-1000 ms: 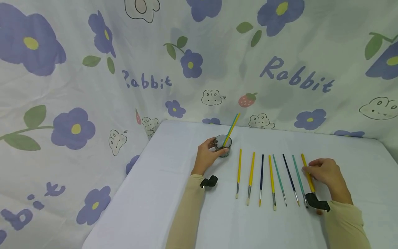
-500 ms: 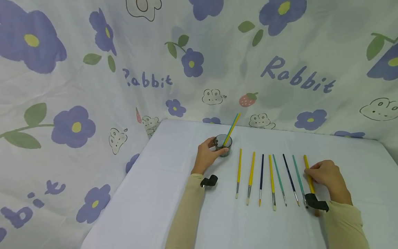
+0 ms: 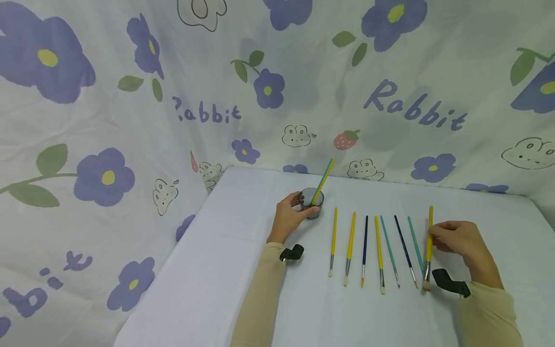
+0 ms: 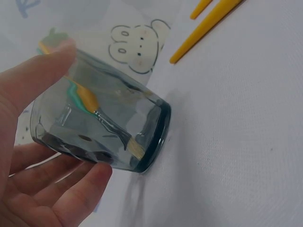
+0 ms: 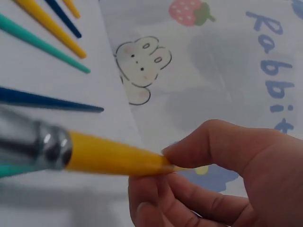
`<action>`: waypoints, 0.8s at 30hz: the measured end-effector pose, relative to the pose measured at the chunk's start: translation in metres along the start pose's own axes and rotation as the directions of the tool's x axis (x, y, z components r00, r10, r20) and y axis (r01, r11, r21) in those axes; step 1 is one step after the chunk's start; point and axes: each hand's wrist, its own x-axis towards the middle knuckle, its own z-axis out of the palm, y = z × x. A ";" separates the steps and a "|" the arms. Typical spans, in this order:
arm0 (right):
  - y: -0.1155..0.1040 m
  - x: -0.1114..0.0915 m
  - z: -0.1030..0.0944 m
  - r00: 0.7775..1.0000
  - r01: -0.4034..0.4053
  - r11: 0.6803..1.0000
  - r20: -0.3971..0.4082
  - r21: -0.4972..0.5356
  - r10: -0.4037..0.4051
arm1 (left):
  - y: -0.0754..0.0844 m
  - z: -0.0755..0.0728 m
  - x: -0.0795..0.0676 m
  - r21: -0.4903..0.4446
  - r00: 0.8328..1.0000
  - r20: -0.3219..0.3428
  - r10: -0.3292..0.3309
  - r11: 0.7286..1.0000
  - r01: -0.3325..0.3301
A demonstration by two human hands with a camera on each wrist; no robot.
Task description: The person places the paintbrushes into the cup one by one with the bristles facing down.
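Observation:
At the table's far middle, my left hand (image 3: 289,217) grips a clear, smoky drinking glass (image 4: 128,109), thumb on one side and fingers on the other. Two paintbrushes lean inside it; the yellow one (image 4: 87,97) has its bristles at the glass bottom, and a teal handle (image 3: 323,176) runs alongside. My right hand (image 3: 459,241) pinches a thick yellow paintbrush (image 3: 429,241) by its handle between thumb and fingers, bristles toward me. In the right wrist view its metal ferrule (image 5: 33,142) looms close to the camera. Its bristle end overlaps the tip of a teal paintbrush (image 3: 415,241) in the head view.
Left of the right hand lies a row of paintbrushes on the white table (image 3: 208,279), among them a dark blue one (image 3: 404,246) and a yellow one (image 3: 333,236) at the row's left end. A printed curtain (image 3: 303,86) hangs behind the table.
The right hand has shifted a little right and lifted the thick yellow paintbrush, which now stands straighter, its bristles in sight. The left hand stays on the glass.

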 end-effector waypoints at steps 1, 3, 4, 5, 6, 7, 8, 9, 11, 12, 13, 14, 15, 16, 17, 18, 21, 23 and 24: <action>-0.001 -0.001 0.000 1.000 0.003 1.000 0.001 0.020 -0.003 | 0.000 0.000 0.000 -0.001 1.000 0.002 0.000 1.000 0.000; -0.003 -0.004 0.001 1.000 0.014 0.998 0.009 0.061 -0.015 | -0.001 0.001 0.000 -0.006 1.000 0.003 0.000 1.000 0.000; -0.005 -0.005 0.001 1.000 0.017 0.997 0.012 0.080 -0.018 | -0.001 0.001 0.000 -0.009 1.000 0.003 0.003 1.000 -0.003; -0.007 -0.006 0.002 1.000 0.023 0.995 0.012 0.100 -0.024 | -0.001 0.001 0.000 -0.013 1.000 0.002 0.007 1.000 -0.007; -0.009 -0.007 0.002 1.000 0.028 0.992 0.009 0.121 -0.029 | -0.001 0.001 0.001 -0.018 1.000 0.002 0.011 1.000 -0.011; -0.011 -0.008 0.003 0.999 0.034 0.990 0.003 0.138 -0.035 | 0.000 0.002 0.001 -0.021 1.000 0.002 0.015 1.000 -0.015; -0.013 -0.009 0.004 0.999 0.040 0.987 -0.002 0.155 -0.040 | 0.000 0.002 0.001 -0.023 1.000 0.002 0.016 1.000 -0.016; -0.015 -0.010 0.005 0.999 0.047 0.984 -0.010 0.169 -0.046 | 0.000 0.002 0.001 -0.023 1.000 0.003 0.018 1.000 -0.018; -0.019 -0.010 0.007 0.997 0.070 0.976 -0.030 0.206 -0.065 | 0.000 0.003 0.002 -0.026 1.000 0.004 0.019 0.999 -0.019; -0.021 -0.011 0.009 0.996 0.081 0.971 -0.040 0.227 -0.073 | 0.000 0.003 0.001 -0.025 1.000 0.005 0.018 1.000 -0.018; -0.024 -0.011 0.010 0.995 0.091 0.964 -0.049 0.250 -0.081 | 0.000 0.003 0.001 -0.025 1.000 0.003 0.017 1.000 -0.017; -0.026 -0.011 0.012 0.994 0.103 0.954 -0.058 0.280 -0.091 | -0.001 0.003 0.001 -0.024 1.000 0.002 0.016 1.000 -0.016; -0.028 -0.011 0.014 0.993 0.116 0.944 -0.067 0.310 -0.100 | -0.001 0.002 0.001 -0.027 1.000 0.001 0.017 0.999 -0.017; -0.031 -0.012 0.015 0.992 0.122 0.930 -0.073 0.347 -0.103 | -0.001 0.002 0.001 -0.028 1.000 0.000 0.017 0.999 -0.017; -0.034 -0.012 0.017 0.992 0.125 0.912 -0.077 0.390 -0.103 | -0.001 0.002 0.001 -0.027 1.000 0.000 0.018 0.999 -0.018; -0.036 -0.012 0.019 0.991 0.132 0.895 -0.083 0.425 -0.107 | -0.001 0.002 0.001 -0.027 1.000 -0.001 0.019 0.999 -0.019; -0.046 -0.013 0.024 0.989 0.150 0.830 -0.080 0.538 -0.127 | -0.001 0.001 0.000 -0.023 1.000 -0.003 0.023 0.999 -0.023; -0.052 -0.014 0.026 0.985 0.169 0.789 -0.078 0.591 -0.153 | -0.001 0.001 0.000 -0.018 1.000 -0.006 0.027 0.999 -0.027; -0.056 -0.014 0.028 0.982 0.182 0.772 -0.078 0.609 -0.170 | -0.001 0.001 -0.001 -0.018 1.000 -0.007 0.028 0.999 -0.028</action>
